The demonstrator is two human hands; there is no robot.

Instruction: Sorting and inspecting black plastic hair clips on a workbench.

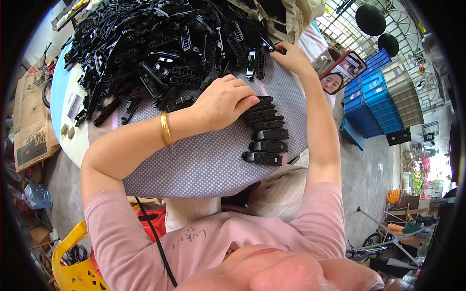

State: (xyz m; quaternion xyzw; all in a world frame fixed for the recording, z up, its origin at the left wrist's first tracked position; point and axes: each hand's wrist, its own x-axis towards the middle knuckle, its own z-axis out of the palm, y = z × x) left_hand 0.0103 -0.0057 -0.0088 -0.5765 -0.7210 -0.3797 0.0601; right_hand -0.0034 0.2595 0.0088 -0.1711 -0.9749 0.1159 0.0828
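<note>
A large heap of black plastic parts, several with ladder-like slots, covers the far side of the table. In front of me, a curved row of matching black plastic parts lies stacked side by side. My left hand is closed at the far end of this row, its thumb by the last parts. Its fingers curl away from view, so what they hold is hidden. At the heap's right edge, my right hand has its fingertips closed on a black plastic part, mostly covered by the fingers.
A grey dotted cloth covers the round table. A phone stands at its right edge, and a tan sack lies at the back. Blue crates are stacked on the floor to the right. A yellow basket is at lower left.
</note>
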